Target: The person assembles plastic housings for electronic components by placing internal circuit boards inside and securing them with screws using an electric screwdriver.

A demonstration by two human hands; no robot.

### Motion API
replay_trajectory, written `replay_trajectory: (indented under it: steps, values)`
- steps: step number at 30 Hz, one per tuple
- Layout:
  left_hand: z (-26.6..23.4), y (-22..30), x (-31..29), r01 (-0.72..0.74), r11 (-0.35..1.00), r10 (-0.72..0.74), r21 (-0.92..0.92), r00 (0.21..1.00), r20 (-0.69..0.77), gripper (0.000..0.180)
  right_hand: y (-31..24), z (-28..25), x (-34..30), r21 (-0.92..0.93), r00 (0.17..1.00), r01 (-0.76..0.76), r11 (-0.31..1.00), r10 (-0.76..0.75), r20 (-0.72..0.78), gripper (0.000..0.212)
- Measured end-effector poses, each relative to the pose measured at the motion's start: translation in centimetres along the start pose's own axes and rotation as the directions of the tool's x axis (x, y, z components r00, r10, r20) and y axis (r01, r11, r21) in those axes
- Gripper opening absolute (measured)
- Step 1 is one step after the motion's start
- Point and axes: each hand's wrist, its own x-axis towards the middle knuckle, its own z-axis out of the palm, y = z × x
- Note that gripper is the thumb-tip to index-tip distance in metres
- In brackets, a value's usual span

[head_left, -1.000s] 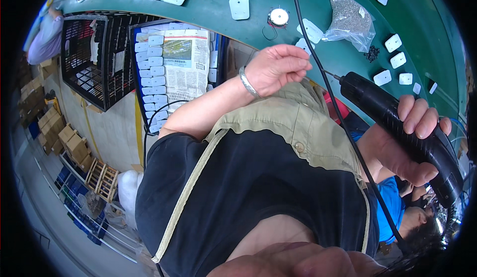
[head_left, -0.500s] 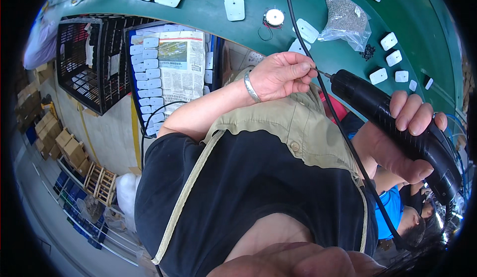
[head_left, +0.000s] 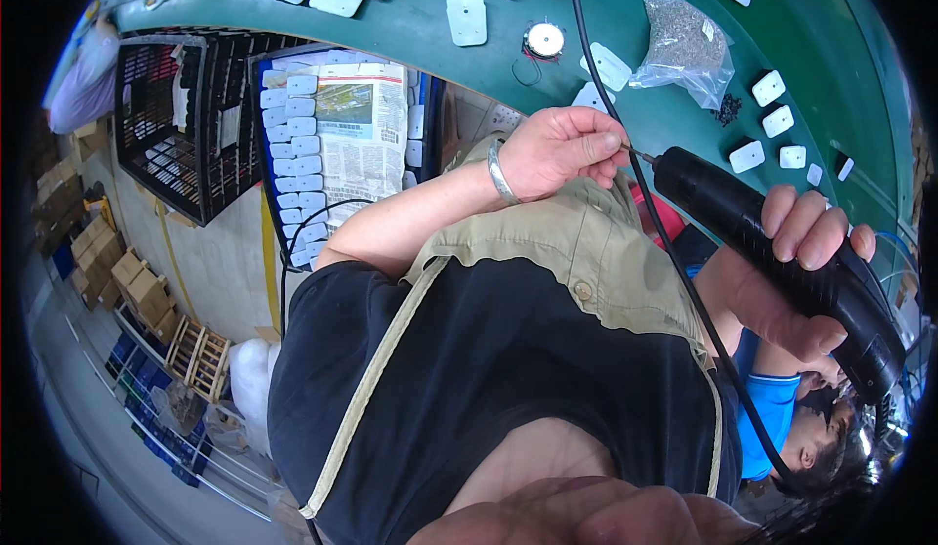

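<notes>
In my right hand point(head_left: 796, 252) is a black electric screwdriver point(head_left: 762, 218), its thin bit pointing left. My left hand point(head_left: 567, 149) is closed in a pinch at the tip of that bit; whatever the fingertips hold is too small to make out. A black cable point(head_left: 684, 276) runs past the bit, close to the fingertips. On the green table beyond lie a clear bag of small dark screws point(head_left: 681, 45), a loose pile of black screws point(head_left: 728, 108) and a round white part with thin wires point(head_left: 543, 40).
White rounded plates point(head_left: 467, 20) are scattered over the green table point(head_left: 430, 42). To the left, a blue crate holds rows of white plates point(head_left: 303, 145) and a newspaper point(head_left: 363, 125). Beside it stands a black plastic crate point(head_left: 161, 125). A person in blue point(head_left: 772, 423) is at the right.
My hands stay in nearly the same pose, with the left fingertips still at the screwdriver's bit. The whole view has shifted slightly. The person in blue at the right has moved a little.
</notes>
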Motion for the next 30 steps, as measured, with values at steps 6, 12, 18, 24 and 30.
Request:
replay_trajectory:
  steps: [6,12,18,24,30]
  values:
    - [0.4,0.8,-0.2,-0.098,0.949,0.088,0.299,0.995,0.047,0.014,-0.1,-0.1,-0.2,-0.024,0.999,-0.004,1.000,0.003,-0.034,0.068]
    - [0.7,1.2,-0.2,-0.159,0.911,0.162,0.381,0.986,0.023,0.017,0.2,-0.2,-0.1,-0.019,0.998,-0.006,1.000,0.005,-0.059,0.067]
    - [-4.5,0.6,-1.1,0.020,0.496,0.205,0.868,0.969,-0.139,0.021,-0.7,-1.8,0.2,-0.051,0.998,0.007,0.999,-0.010,-0.065,0.068]
    - [-6.8,-4.0,3.5,0.170,0.054,0.371,0.984,0.911,-0.178,0.059,-1.3,-2.1,0.2,-0.012,0.983,-0.033,0.999,0.030,-0.184,0.061]
    - [-6.4,-4.3,5.4,0.172,-0.065,0.318,0.983,0.937,-0.143,0.051,-1.4,-2.2,0.1,-0.042,0.999,0.004,0.999,-0.006,-0.054,0.068]
